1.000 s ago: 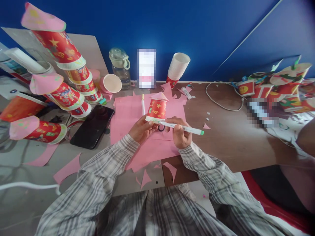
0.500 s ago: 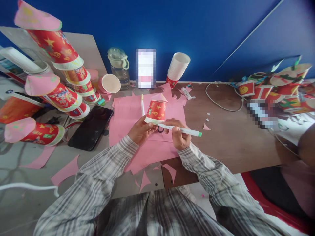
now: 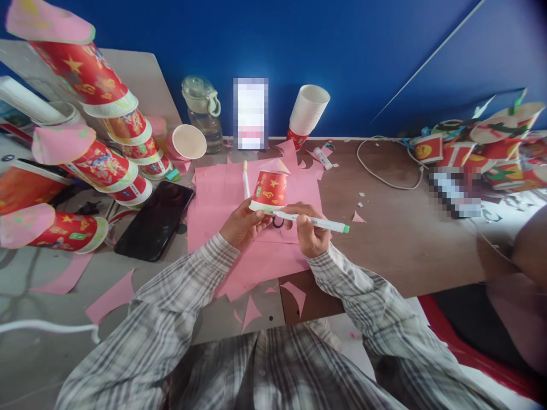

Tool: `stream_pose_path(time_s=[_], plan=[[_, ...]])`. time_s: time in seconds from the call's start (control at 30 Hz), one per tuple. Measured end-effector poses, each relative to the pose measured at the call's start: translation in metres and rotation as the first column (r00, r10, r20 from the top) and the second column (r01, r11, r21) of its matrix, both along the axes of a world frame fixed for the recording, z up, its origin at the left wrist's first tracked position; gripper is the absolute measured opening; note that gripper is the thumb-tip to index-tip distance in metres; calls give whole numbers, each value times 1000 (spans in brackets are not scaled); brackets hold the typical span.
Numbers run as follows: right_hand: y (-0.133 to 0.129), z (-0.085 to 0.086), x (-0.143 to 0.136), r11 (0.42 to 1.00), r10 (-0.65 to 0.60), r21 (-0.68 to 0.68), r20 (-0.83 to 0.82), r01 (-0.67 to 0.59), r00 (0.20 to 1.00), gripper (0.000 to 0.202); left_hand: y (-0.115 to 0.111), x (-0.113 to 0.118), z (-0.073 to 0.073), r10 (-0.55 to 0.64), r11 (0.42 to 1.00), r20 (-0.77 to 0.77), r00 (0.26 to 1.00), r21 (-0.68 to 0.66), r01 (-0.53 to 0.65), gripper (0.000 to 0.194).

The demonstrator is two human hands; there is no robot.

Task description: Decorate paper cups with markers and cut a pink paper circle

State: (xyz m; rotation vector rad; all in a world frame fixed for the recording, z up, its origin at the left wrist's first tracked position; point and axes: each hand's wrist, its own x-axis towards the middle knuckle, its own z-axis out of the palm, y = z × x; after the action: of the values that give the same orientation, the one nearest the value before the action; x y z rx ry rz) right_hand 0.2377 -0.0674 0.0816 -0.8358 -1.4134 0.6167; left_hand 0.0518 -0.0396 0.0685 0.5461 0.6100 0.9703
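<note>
Upside down over the pink paper [image 3: 209, 210], a red paper cup [image 3: 269, 189] with a pink paper cone on top is gripped near its rim by my left hand [image 3: 243, 223]. In my right hand [image 3: 313, 230] is a white marker [image 3: 325, 224] with a green end, held like a pen. Its tip meets the cup's pale rim, which carries some green colour. A second white marker [image 3: 245, 179] lies on the paper left of the cup. Below the cup a dark loop, perhaps a scissors handle [image 3: 277, 222], shows in part.
Stacked, decorated red cups [image 3: 100, 162] crowd the left beside a black phone [image 3: 156, 222]. Behind stand a water bottle [image 3: 201, 114], a blurred-out screen [image 3: 250, 114] and a stack of white cups [image 3: 310, 111]. A glue stick [image 3: 323, 158], cable [image 3: 384, 185] and more cups [image 3: 465, 156] lie rightward.
The marker tip has shifted slightly left along the cup's rim. The whole view has moved a little; both hands keep their holds.
</note>
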Motion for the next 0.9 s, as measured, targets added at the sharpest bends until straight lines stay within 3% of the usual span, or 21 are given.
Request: stream_pose_path(time_s=[0.2,0.5,0.67,0.9], plan=[[3,-12,2,1000,-17,-18,-117,15,993,39,0,-1,3,-12,1000,1,1000,-29,12,67],[2,2,-3,996,-31,-89,-47,27,998,49,0,-2,-1,-21,1000,4,1000,14,21,63],[4,-4,-1,991,-76,-121,-111,62,991,52,0,-2,-3,-22,1000,2,1000,10,22,62],[2,-10,1,996,10,-89,-119,-21,993,44,0,-3,-1,-35,999,3,999,9,35,62]])
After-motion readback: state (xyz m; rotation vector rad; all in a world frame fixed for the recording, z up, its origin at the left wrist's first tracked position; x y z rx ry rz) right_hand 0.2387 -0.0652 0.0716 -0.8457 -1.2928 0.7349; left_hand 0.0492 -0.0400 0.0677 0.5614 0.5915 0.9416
